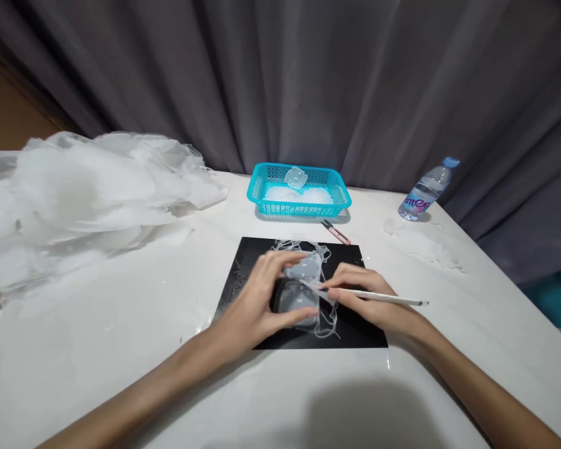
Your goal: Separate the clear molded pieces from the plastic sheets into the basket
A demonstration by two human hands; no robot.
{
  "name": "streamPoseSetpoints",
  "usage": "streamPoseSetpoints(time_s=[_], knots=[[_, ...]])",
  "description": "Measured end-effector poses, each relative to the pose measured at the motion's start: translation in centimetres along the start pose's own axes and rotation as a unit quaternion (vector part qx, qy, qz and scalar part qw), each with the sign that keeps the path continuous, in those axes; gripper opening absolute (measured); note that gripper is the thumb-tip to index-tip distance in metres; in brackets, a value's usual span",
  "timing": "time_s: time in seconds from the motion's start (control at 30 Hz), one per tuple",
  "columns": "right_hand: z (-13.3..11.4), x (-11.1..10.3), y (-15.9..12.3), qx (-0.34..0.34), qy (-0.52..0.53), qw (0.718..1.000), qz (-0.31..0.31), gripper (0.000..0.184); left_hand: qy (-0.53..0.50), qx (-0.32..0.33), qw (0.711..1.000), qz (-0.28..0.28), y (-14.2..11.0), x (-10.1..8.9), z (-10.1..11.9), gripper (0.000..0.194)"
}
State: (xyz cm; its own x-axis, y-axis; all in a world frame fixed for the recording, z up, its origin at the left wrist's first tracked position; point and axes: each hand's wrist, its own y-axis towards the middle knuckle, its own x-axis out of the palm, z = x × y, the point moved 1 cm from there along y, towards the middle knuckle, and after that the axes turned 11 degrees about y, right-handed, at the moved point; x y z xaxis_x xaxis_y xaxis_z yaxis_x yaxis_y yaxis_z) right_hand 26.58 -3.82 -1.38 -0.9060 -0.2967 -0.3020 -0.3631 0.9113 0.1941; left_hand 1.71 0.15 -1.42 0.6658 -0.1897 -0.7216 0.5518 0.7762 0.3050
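Observation:
My left hand (268, 293) lies spread over a black mat (355, 333), its thumb and fingers apart, touching translucent plastic pieces. One rounded-square piece (299, 302) sits between the thumb and fingers; a second piece (303, 268) adjoins it just beyond, partly under the fingers. In my right hand (358, 290) is a slim white pen-shaped tool (388, 299), pinched near its front end. Its tip points left at the pieces and cannot be made out clearly. Thin curled translucent offcuts (326, 327) lie around the pieces on the mat.
Behind the mat stands a turquoise basket (303, 210) with white and translucent pieces inside. Small pink-handled thread snips (337, 233) lie before it. A large heap of translucent white sheets (98, 187) covers the left. At right are a water bottle (425, 190) and scraps (434, 246).

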Motion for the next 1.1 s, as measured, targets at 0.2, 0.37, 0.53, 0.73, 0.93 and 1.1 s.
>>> streamPoseSetpoints(time_s=[0.2,0.37,0.53,0.73,0.93,1.1], knots=[[-0.3,1.3,-0.8,-0.037,-0.004,0.998,0.055,0.027,-0.048,0.059,0.992,-0.104,-0.3,2.1,-1.2,0.020],[0.2,1.6,-1.2,-0.135,-0.126,0.969,0.162,0.025,-0.083,0.010,0.995,-0.057,-0.6,2.1,-0.8,0.017],[0.8,2.4,-1.1,-0.178,-0.242,0.947,0.112,0.014,-0.148,-0.123,0.980,-0.046,-0.2,1.6,-0.1,0.028],[1.4,2.6,-0.8,-0.165,-0.211,0.956,0.118,0.010,-0.313,-0.172,0.932,-0.056,0.3,1.5,-0.2,0.031],[0.9,2.4,-0.8,-0.139,-0.234,0.925,0.265,0.021,-0.378,-0.182,0.904,-0.079,0.4,1.8,-0.1,0.030],[0.6,3.1,-1.4,-0.174,-0.216,0.921,0.274,0.025,-0.392,-0.218,0.891,-0.073,0.1,2.1,-0.1,0.035]])
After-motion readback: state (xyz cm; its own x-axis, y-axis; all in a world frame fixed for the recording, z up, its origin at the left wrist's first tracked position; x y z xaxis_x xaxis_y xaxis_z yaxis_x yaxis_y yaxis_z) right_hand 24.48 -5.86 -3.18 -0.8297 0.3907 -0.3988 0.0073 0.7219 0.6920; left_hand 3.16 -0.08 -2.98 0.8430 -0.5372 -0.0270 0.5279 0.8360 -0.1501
